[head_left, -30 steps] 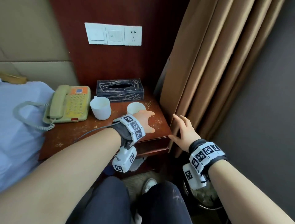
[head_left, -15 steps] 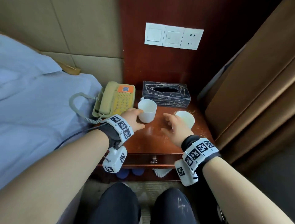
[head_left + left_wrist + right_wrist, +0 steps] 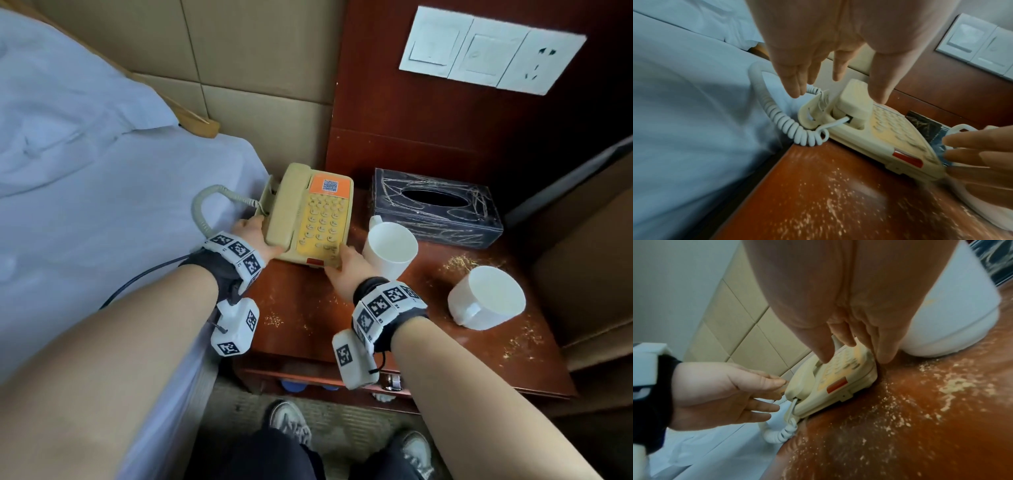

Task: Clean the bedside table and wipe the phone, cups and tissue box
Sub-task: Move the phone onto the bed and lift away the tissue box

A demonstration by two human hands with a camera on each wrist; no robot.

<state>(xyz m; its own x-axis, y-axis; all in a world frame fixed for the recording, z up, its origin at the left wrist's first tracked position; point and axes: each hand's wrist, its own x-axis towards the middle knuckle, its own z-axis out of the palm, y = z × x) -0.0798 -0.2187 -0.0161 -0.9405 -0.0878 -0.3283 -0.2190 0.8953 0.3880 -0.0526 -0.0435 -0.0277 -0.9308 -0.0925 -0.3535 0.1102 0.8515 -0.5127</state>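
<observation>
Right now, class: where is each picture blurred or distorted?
Head view: sharp, though wide-angle bending slants the switch panel. Left wrist view: the right hand and tabletop crumbs smear. Right wrist view: the phone is soft, and the near cup looms oversized.

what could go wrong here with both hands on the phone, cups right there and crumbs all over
1. The right hand is at the telephone's near right corner, with the upright white cup just beside it; lifting or sliding could knock that cup over.
2. The coiled cord loops off toward the bed beside the left hand and may snag or pull the handset off.
3. Crumbs on the bedside table could be swept onto the bed.
</observation>
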